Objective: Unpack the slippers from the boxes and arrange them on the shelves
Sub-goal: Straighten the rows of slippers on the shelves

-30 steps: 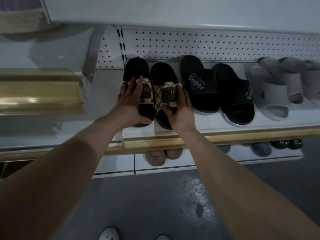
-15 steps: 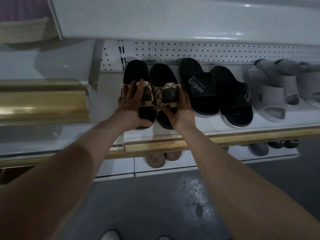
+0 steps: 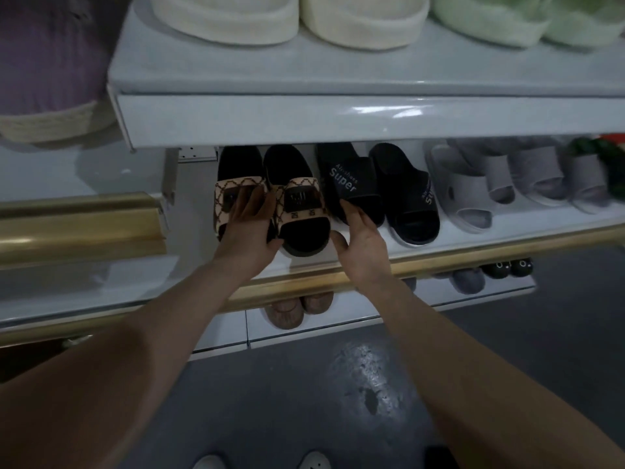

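Observation:
Two black slippers with tan patterned straps lie side by side on the middle shelf (image 3: 456, 252). My left hand (image 3: 248, 228) rests flat on the left patterned slipper (image 3: 233, 170), covering its strap and front. The right patterned slipper (image 3: 301, 204) lies free beside it. My right hand (image 3: 360, 242) hovers open just right of that slipper, fingers spread, its fingertips at the toe of a black "Super" slipper (image 3: 351, 177). No box is in view.
A second black slipper (image 3: 406, 198) and several grey slippers (image 3: 473, 198) fill the shelf to the right. Cream slippers (image 3: 236, 18) and green slippers (image 3: 507, 18) sit on the upper shelf (image 3: 304, 110). Brown slippers (image 3: 294, 309) stand on the bottom shelf. A gold rail (image 3: 81, 228) juts out left.
My right hand has let go of the right patterned slipper and pulled back to the right. The camera has tilted up, showing the upper shelf. My left hand stays on the left slipper.

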### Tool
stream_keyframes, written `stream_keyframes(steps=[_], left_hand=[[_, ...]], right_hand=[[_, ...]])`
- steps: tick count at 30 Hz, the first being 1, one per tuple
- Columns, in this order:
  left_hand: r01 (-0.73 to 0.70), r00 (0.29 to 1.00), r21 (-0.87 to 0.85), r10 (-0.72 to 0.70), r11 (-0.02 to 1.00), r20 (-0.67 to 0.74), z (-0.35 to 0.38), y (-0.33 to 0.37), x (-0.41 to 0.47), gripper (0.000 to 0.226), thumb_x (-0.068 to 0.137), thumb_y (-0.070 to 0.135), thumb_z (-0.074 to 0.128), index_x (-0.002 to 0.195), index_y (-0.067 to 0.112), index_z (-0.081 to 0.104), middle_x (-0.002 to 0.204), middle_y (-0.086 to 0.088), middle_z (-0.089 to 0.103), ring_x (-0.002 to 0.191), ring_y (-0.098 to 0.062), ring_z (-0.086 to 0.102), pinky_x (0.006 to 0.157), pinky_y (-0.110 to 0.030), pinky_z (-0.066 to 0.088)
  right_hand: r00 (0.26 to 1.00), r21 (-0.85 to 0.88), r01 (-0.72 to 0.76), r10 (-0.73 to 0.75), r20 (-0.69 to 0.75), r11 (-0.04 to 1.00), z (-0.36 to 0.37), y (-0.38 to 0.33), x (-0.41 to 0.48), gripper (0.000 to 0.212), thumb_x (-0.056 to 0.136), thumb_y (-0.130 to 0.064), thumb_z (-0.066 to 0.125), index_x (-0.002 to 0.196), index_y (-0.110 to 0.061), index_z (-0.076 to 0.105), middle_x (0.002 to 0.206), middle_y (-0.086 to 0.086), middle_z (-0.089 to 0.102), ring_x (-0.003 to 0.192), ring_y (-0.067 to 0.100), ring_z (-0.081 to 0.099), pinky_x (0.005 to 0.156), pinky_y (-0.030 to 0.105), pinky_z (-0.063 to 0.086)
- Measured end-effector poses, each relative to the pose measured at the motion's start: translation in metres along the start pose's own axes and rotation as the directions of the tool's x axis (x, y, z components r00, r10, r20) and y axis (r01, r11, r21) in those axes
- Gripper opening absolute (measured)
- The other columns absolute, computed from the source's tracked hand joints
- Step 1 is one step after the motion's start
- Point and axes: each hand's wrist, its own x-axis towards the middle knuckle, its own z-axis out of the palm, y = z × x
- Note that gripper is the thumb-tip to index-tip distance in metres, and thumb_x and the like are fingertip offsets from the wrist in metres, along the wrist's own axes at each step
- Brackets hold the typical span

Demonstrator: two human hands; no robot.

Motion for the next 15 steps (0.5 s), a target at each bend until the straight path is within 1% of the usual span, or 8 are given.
stream_keyframes(steps=[2, 3, 6, 8, 9, 12, 13, 15], left_hand=[[0.029, 0.997, -0.019, -0.028, 0.999, 0.072, 0.001, 0.014, 0.005, 0.088, 0.091, 0.026, 0.065, 0.157, 0.020, 0.007, 0.164, -0.004, 0.002, 0.151, -0.028, -0.005, 0.122, -0.042, 0.010], [0.026, 0.995, -0.018, -0.024, 1.000, 0.093, 0.004, 0.022, 0.008, 0.088, 0.092, 0.026, 0.064, 0.157, 0.020, 0.005, 0.164, -0.003, 0.000, 0.151, -0.027, -0.006, 0.122, -0.040, 0.010], [-0.023, 0.995, 0.011, 0.022, 1.000, 0.098, 0.013, 0.044, 0.018, 0.085, 0.092, 0.023, 0.064, 0.156, 0.016, 0.008, 0.164, -0.006, 0.002, 0.151, -0.027, -0.002, 0.121, -0.037, 0.009], [-0.055, 0.996, 0.025, 0.053, 0.998, 0.071, 0.023, 0.055, 0.028, 0.084, 0.090, 0.020, 0.065, 0.156, 0.012, 0.014, 0.163, -0.011, 0.008, 0.151, -0.030, 0.003, 0.121, -0.039, 0.008], [-0.065, 0.996, 0.025, 0.063, 0.998, 0.057, 0.029, 0.063, 0.033, 0.083, 0.089, 0.018, 0.066, 0.155, 0.010, 0.017, 0.162, -0.014, 0.012, 0.150, -0.032, 0.006, 0.123, -0.043, 0.009], [-0.079, 0.997, 0.044, 0.078, 0.996, 0.024, 0.049, 0.091, 0.050, 0.080, 0.086, 0.017, 0.068, 0.153, 0.006, 0.025, 0.158, -0.020, 0.024, 0.147, -0.040, 0.016, 0.119, -0.053, 0.021], [-0.081, 0.996, 0.063, 0.079, 0.995, 0.029, 0.056, 0.100, 0.055, 0.080, 0.086, 0.017, 0.069, 0.152, 0.004, 0.026, 0.157, -0.020, 0.026, 0.146, -0.042, 0.018, 0.118, -0.054, 0.022], [-0.056, 0.998, 0.090, 0.053, 0.994, 0.040, 0.068, 0.115, 0.063, 0.083, 0.086, 0.017, 0.070, 0.153, 0.005, 0.023, 0.158, -0.020, 0.022, 0.147, -0.042, 0.015, 0.118, -0.054, 0.022]], right_hand=[[0.999, -0.030, -0.020, 0.019, -0.033, 0.999, -0.011, 0.014, -0.001, 0.062, 0.095, -0.020, 0.061, 0.152, -0.016, 0.035, 0.149, 0.011, 0.044, 0.136, 0.029, 0.043, 0.108, 0.043, 0.042], [0.999, -0.043, -0.025, 0.023, -0.047, 0.999, -0.016, 0.021, -0.001, 0.063, 0.094, -0.019, 0.061, 0.151, -0.016, 0.035, 0.148, 0.012, 0.044, 0.136, 0.030, 0.042, 0.109, 0.044, 0.042], [0.997, -0.069, -0.027, 0.022, -0.071, 0.997, -0.031, 0.047, 0.001, 0.065, 0.092, -0.016, 0.063, 0.151, -0.017, 0.036, 0.149, 0.013, 0.042, 0.139, 0.032, 0.038, 0.112, 0.047, 0.038], [0.998, -0.078, -0.038, 0.033, -0.061, 0.996, -0.043, 0.065, 0.009, 0.067, 0.092, -0.016, 0.062, 0.152, -0.020, 0.033, 0.151, 0.014, 0.038, 0.140, 0.033, 0.035, 0.114, 0.047, 0.035], [0.998, -0.080, -0.040, 0.036, -0.050, 0.996, -0.049, 0.076, 0.014, 0.067, 0.092, -0.017, 0.061, 0.153, -0.021, 0.032, 0.153, 0.014, 0.036, 0.140, 0.034, 0.034, 0.115, 0.048, 0.033], [0.999, -0.084, -0.030, 0.029, -0.021, 0.996, -0.070, 0.111, 0.029, 0.068, 0.093, -0.023, 0.059, 0.154, -0.026, 0.029, 0.155, 0.013, 0.032, 0.139, 0.035, 0.035, 0.115, 0.048, 0.033], [1.000, -0.078, -0.030, 0.030, -0.002, 0.997, -0.076, 0.122, 0.031, 0.069, 0.093, -0.023, 0.060, 0.154, -0.027, 0.028, 0.155, 0.011, 0.030, 0.139, 0.034, 0.035, 0.115, 0.047, 0.034], [0.999, -0.067, -0.008, 0.010, 0.034, 0.998, -0.087, 0.142, 0.035, 0.073, 0.091, -0.024, 0.064, 0.154, -0.029, 0.027, 0.155, 0.010, 0.029, 0.138, 0.033, 0.037, 0.114, 0.047, 0.036]])
